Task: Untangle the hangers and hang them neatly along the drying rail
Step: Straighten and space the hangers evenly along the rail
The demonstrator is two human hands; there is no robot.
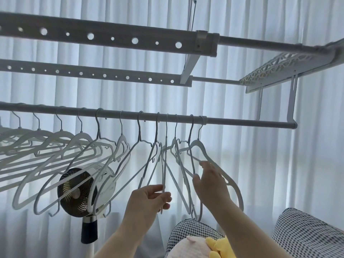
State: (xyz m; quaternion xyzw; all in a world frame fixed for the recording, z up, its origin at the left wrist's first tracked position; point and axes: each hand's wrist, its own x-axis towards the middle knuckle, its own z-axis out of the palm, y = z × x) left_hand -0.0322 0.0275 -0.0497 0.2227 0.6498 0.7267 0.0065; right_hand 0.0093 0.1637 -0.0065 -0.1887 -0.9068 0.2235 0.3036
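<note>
Along the drying rail (232,121), most hangers (81,135) are already spaced evenly towards the left. A bunch (175,144) near the right end is left crowded and crossed, so the task is judged well advanced but unfinished. One thin hanger (164,164) of that bunch is pinched low down by the left hand (149,199). The last hanger (195,143) is touched by the right hand (210,185), whose fingers are held nearly straight.
</note>
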